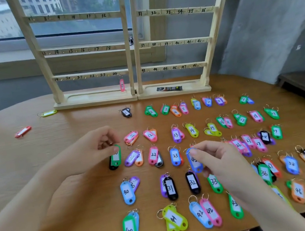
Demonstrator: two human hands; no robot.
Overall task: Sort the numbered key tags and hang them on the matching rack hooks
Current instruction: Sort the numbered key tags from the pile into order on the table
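Head view shows left fingers pinching a green tag, right fingers a blue tag (number blurred): read each before hanging.

Two bare forearms are reaching into view from the lower edge, with no sleeves, watch or bracelet showing. The left hand and the right hand are appearing ungloved, slender-fingered, with short, unpainted nails; no rings are showing on either.
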